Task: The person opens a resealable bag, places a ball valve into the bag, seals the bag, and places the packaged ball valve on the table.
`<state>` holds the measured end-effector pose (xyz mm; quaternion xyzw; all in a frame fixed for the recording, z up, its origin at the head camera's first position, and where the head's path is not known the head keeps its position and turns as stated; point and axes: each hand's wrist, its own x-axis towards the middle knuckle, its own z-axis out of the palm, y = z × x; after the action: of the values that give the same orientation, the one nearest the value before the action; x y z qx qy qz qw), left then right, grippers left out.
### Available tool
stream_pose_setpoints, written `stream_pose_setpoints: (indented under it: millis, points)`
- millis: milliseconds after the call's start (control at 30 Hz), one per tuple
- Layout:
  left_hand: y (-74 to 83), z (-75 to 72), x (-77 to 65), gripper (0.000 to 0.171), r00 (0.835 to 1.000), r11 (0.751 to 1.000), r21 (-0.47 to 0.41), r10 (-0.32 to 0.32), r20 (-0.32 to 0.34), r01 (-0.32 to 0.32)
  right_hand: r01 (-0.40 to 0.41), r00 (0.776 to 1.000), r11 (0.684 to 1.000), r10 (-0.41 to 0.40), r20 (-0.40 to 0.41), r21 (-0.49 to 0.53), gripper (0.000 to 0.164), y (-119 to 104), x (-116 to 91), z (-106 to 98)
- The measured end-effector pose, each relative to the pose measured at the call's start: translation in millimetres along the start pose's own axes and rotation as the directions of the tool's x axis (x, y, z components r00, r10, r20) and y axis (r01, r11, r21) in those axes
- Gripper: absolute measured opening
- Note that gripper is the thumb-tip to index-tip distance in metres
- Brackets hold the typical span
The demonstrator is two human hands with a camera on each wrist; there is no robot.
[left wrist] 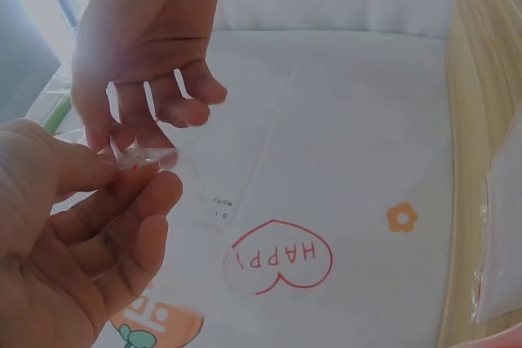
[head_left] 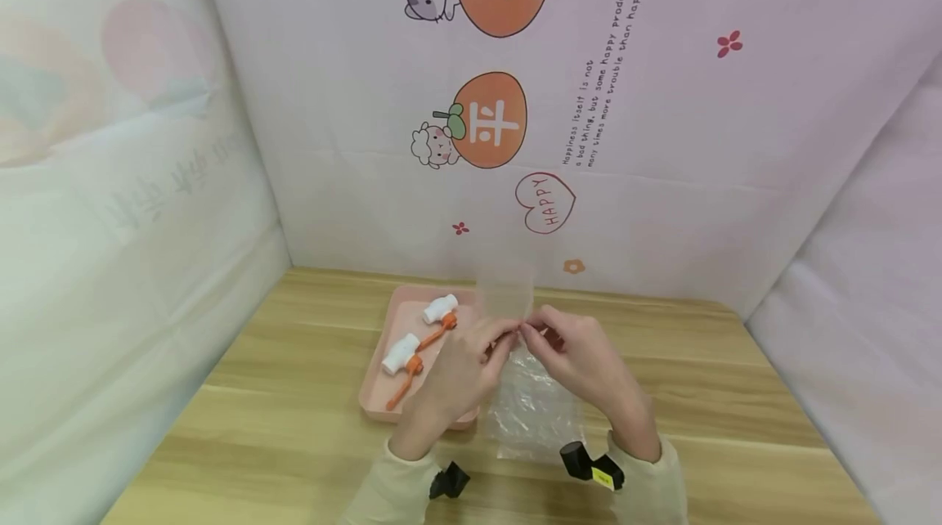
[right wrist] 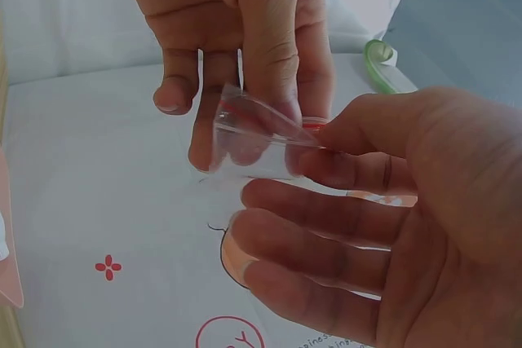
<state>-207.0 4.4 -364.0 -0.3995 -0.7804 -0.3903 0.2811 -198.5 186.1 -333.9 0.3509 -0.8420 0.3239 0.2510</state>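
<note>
A small clear zip bag [right wrist: 253, 140] with a red line along its edge is stretched between my two hands. My left hand [head_left: 459, 365] pinches one side of its mouth between thumb and fingers. Opposite it, my right hand [head_left: 592, 357] pinches the other side, the remaining fingers loosely spread in the right wrist view. Seen from the head, the bag [head_left: 506, 296] is a faint translucent patch beyond the fingertips. Left of the hands, two white ball valves [head_left: 401, 354] with orange lever handles lie in a pink tray [head_left: 377, 390], partly hidden by my left hand.
Crinkled clear plastic [head_left: 533, 415] lies on the wooden table [head_left: 280, 410] below the hands, right of the tray. A printed white cloth [head_left: 662, 222] hangs behind the table, with further cloth at both sides.
</note>
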Motion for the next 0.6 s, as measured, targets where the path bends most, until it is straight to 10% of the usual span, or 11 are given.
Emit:
stream_pose_setpoints:
  millis: [233, 600]
  points:
    - [-1.0, -0.2, 1.9, 0.018, 0.998, 0.997, 0.046, 0.058, -0.024, -0.056, -0.006, 0.998, 1.000, 0.004, -0.061, -0.024, 0.012, -2.1, 1.2, -1.7]
    - [3.2, -5.2, 0.5, 0.017, 0.995, 0.990, -0.109, -0.088, 0.043, 0.092, 0.040, 0.999, 0.993, -0.043, 0.023, 0.112, 0.013, -0.6, 1.4, 1.1]
